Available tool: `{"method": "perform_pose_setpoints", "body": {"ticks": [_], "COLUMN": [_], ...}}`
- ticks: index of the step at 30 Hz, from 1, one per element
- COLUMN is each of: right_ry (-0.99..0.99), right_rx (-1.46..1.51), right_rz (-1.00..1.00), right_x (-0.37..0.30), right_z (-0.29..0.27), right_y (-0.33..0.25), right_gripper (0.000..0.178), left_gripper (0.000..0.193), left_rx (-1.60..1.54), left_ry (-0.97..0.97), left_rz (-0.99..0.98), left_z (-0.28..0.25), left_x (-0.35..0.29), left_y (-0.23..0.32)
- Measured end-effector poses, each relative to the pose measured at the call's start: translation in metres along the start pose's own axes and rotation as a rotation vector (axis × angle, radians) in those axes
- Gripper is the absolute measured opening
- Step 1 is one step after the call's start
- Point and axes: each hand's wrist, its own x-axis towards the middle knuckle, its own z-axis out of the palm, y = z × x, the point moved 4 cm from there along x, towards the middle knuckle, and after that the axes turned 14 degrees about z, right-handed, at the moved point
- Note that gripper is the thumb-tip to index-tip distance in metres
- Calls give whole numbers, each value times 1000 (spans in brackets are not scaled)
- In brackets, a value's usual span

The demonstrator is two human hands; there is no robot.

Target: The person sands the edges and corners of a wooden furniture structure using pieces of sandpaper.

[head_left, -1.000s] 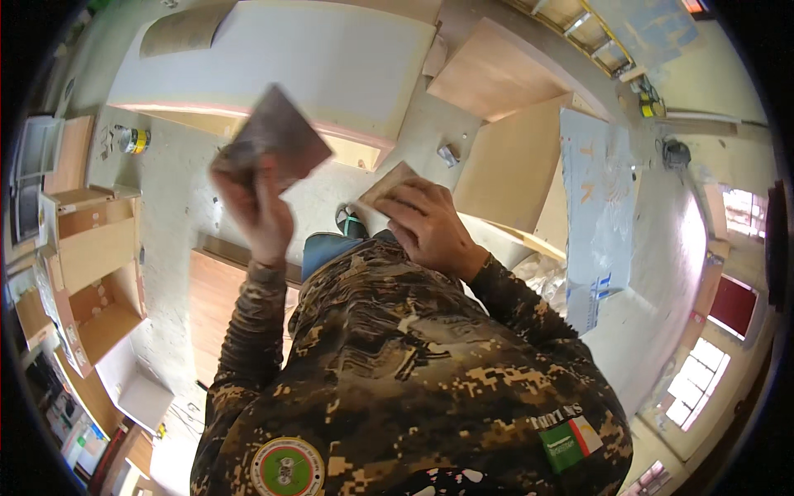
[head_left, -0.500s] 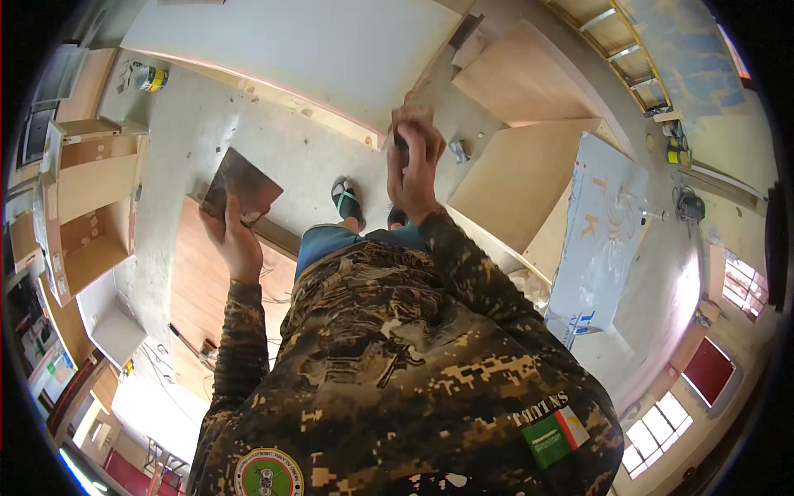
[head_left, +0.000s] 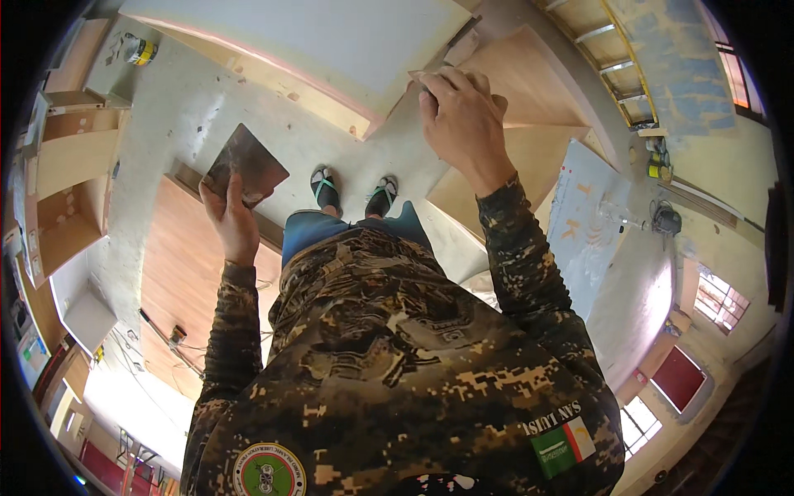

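My left hand point(head_left: 231, 225) grips a dark, stained, flat square plate point(head_left: 248, 163) by its lower edge, thumb on the upper face. The plate is held out over the floor, a little left of my feet. My right hand point(head_left: 468, 124) is closed, back of the hand up, at the right end of a large white-topped wooden panel point(head_left: 331, 50). A small flat brown piece point(head_left: 417, 77) shows at its fingertips, near the panel's edge; the rest is hidden by the fingers, and its exact kind cannot be made out.
A reddish-brown board point(head_left: 190, 281) lies at the left, with an open wooden cabinet point(head_left: 74, 174) beyond it. Plywood pieces point(head_left: 529, 74) and a pale blue-grey sheet point(head_left: 591, 223) are at the right. A paint can point(head_left: 141, 50) stands at the far left.
My right hand has moved right and farther along the panel's end, turning its back upward. The left hand holds the plate nearly where it was. My view has shifted slightly.
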Motion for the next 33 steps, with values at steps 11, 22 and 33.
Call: {"method": "perform_pose_setpoints", "body": {"ticks": [11,22,33], "right_ry": [-401,292,66], "right_rx": [210,755,392], "right_rz": [-175,20,115], "right_x": [-71,-21,-44], "right_z": [5,75,43], "right_y": [-45,30,23], "right_gripper": [29,31,30], "left_gripper": [25,22,27], "left_rx": [11,4,104], "left_ry": [8,-56,-44], "left_rz": [-46,-72,6], "left_z": [-1,10,-2], "left_x": [-20,-23,-24], "left_y": [-5,0,-13]}}
